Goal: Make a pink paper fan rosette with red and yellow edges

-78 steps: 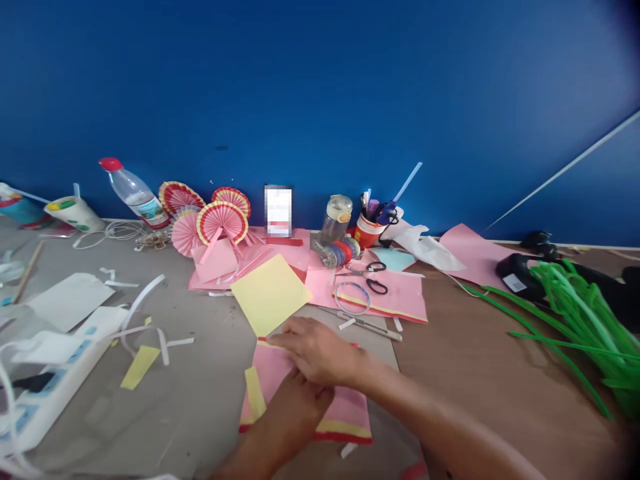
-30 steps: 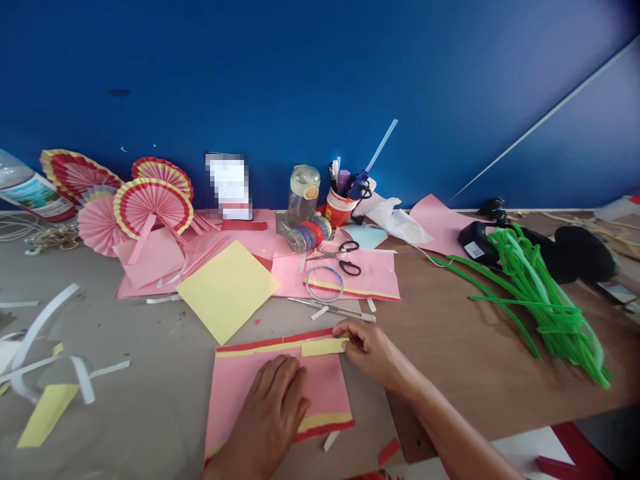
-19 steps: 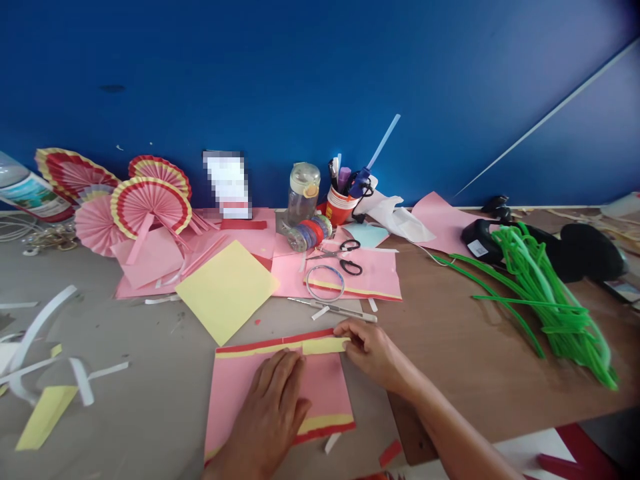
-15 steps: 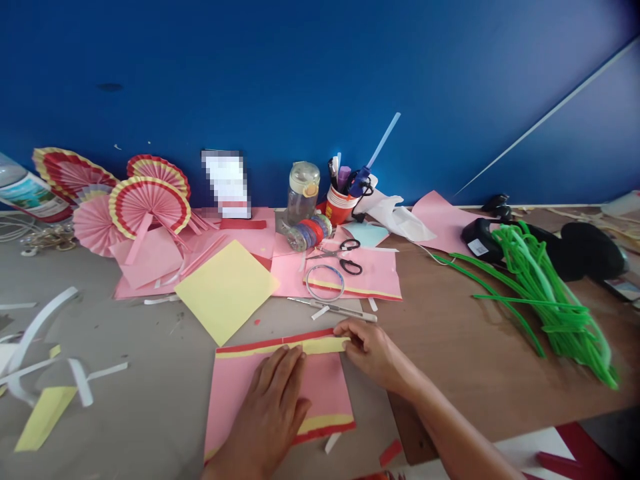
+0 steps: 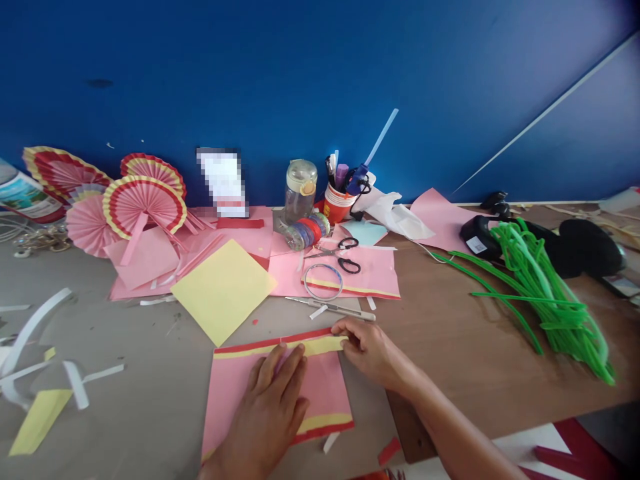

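A pink sheet of paper point(image 5: 325, 387) with red and yellow bands along its far and near edges lies on the table in front of me. My left hand point(image 5: 273, 400) rests flat on it, fingers stretched and a little apart, fingertips on the far band. A yellow paper strip point(image 5: 323, 345) runs along that band, just inside the red edge. At the sheet's far right corner my right hand point(image 5: 367, 350) pinches the strip's right end between thumb and fingers. Part of the sheet is hidden beneath my left hand.
Beyond the sheet are a yellow square point(image 5: 223, 293), a craft knife point(image 5: 345, 310), a tape ring point(image 5: 323, 282) and scissors point(image 5: 345, 250). Pleated paper fans point(image 5: 145, 207) stand at back left. Green pipe cleaners point(image 5: 550, 300) lie right; paper scraps point(image 5: 40, 420) lie left.
My left fingers have spread slightly, with the fingertips shifting a little along the far band. My right hand keeps its pinch at the corner. The view has shifted slightly.
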The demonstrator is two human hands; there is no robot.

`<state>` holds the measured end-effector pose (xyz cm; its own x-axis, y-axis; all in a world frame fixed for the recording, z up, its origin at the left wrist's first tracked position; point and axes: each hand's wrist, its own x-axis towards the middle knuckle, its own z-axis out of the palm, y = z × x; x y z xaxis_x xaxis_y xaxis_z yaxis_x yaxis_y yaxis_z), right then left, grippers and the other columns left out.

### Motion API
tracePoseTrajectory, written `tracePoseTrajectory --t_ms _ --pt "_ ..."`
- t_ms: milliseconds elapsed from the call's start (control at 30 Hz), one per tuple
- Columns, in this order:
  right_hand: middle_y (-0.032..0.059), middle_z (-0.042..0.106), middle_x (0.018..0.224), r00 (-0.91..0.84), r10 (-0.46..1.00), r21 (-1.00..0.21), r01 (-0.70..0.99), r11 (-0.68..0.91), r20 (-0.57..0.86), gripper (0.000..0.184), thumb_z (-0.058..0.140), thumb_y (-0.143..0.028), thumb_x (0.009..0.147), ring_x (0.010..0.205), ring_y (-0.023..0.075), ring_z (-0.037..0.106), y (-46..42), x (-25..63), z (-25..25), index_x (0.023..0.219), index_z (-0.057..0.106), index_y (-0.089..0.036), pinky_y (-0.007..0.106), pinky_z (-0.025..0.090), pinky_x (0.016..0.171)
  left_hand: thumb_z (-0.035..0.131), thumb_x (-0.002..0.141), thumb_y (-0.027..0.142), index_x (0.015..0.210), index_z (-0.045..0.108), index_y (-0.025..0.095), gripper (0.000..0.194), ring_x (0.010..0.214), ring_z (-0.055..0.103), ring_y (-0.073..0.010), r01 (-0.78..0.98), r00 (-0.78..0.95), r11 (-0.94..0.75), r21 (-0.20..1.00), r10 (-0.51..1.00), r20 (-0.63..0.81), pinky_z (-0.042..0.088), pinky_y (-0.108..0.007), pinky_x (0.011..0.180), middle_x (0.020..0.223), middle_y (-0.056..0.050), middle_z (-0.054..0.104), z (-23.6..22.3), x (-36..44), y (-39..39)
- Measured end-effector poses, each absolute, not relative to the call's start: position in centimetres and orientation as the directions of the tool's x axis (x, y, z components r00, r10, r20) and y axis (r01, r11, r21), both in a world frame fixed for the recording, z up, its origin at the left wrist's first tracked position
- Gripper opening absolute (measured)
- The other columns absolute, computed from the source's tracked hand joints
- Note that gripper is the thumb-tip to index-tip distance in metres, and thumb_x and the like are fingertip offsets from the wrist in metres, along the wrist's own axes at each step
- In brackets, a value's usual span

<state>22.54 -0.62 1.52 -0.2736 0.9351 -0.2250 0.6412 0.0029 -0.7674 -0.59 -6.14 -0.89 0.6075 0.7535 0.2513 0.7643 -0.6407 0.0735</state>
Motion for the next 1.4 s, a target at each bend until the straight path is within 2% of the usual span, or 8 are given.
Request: tracePoseTrajectory --t_ms 133,400,567,700,1000,1100,1233,1400 --pt "-0.0027 0.055 0.068 -0.277 0.934 -0.766 0.643 0.007 -0.224 0.024 0.044 -0.008 0.073 0.058 0.0111 0.046 -0.6 22.6 1.4 0.089 0.058 -0.019 0.022 0.034 0.056 0.051 0.084 0.022 0.126 0.055 0.016 0.043 0.125 0.039 -0.0293 0.759 0.619 -0.648 0.061 0.747 0.243 0.035 -0.041 0.097 0.135 -0.003 0.056 -1.0 -0.6 -6.1" --pt "-0.0014 0.056 0.07 -0.286 0.938 -0.747 0.663 0.045 -0.197 0.025 0.043 -0.007 0.073 0.06 0.0122 0.048 -0.6 22.3 1.5 0.09 0.057 -0.019 0.023 0.036 0.058 0.046 0.086 0.022 0.119 0.06 0.019 0.037 0.119 0.045 -0.0258 0.791 0.537 -0.589 0.165 0.799 0.271 0.038 -0.039 0.094 0.132 -0.003 0.058 -0.9 -0.1 -6.1" --pt "-0.0013 0.054 0.067 -0.26 0.945 -0.684 0.728 0.056 -0.2 0.027 0.042 -0.008 0.074 0.056 0.0131 0.046 -0.7 22.3 1.5 0.095 0.055 -0.019 0.024 0.034 0.056 0.045 0.086 0.023 0.117 0.061 0.02 0.036 0.117 0.045 -0.0254 0.793 0.531 -0.586 0.163 0.798 0.284 0.037 -0.038 0.094 0.131 -0.002 0.059 -0.9 0.1 -6.1" --pt "-0.0019 0.054 0.067 -0.265 0.94 -0.691 0.721 0.046 -0.214 0.027 0.043 -0.009 0.074 0.055 0.0131 0.046 -0.7 22.6 1.5 0.095 0.055 -0.02 0.024 0.034 0.055 0.045 0.084 0.021 0.121 0.059 0.018 0.039 0.12 0.043 -0.0265 0.788 0.563 -0.602 0.131 0.79 0.244 0.036 -0.039 0.096 0.135 -0.004 0.055 -0.8 0.0 -6.1" --pt "-0.0018 0.059 0.072 -0.326 0.921 -0.789 0.614 0.034 -0.214 0.027 0.042 -0.005 0.071 0.061 0.0112 0.047 -0.3 22.9 2.2 0.082 0.061 -0.02 0.022 0.035 0.058 0.047 0.087 0.026 0.111 0.06 0.021 0.028 0.122 0.043 -0.0242 0.751 0.582 -0.644 0.148 0.751 0.313 0.035 -0.037 0.098 0.131 -0.004 0.057 -0.2 -0.3 -6.1" --pt "-0.0011 0.059 0.071 -0.301 0.922 -0.828 0.56 -0.034 -0.242 0.024 0.044 -0.007 0.072 0.06 0.0112 0.046 -0.3 23.2 2.3 0.08 0.063 -0.019 0.022 0.034 0.056 0.044 0.088 0.026 0.107 0.061 0.02 0.026 0.123 0.043 -0.0244 0.767 0.541 -0.612 0.194 0.778 0.318 0.036 -0.037 0.097 0.129 -0.005 0.059 -0.2 -0.1 -6.1" --pt "-0.0005 0.055 0.07 -0.32 0.899 -0.897 0.417 -0.149 -0.298 0.017 0.047 -0.013 0.074 0.06 0.0111 0.045 -0.3 24.1 2.2 0.076 0.063 -0.019 0.022 0.034 0.054 0.044 0.088 0.025 0.106 0.062 0.019 0.026 0.12 0.044 -0.0247 0.764 0.54 -0.609 0.213 0.785 0.305 0.036 -0.038 0.097 0.127 -0.005 0.06 -0.2 0.0 -6.0" --pt "0.0009 0.055 0.072 -0.373 0.903 -0.967 0.212 -0.141 -0.214 0.015 0.05 -0.019 0.079 0.066 0.0128 0.048 0.0 24.6 2.7 0.073 0.064 -0.019 0.024 0.037 0.059 0.043 0.088 0.027 0.107 0.062 0.019 0.028 0.119 0.047 -0.0247 0.767 0.548 -0.612 0.192 0.781 0.301 0.035 -0.039 0.097 0.125 -0.005 0.061 -0.5 0.0 -6.0"
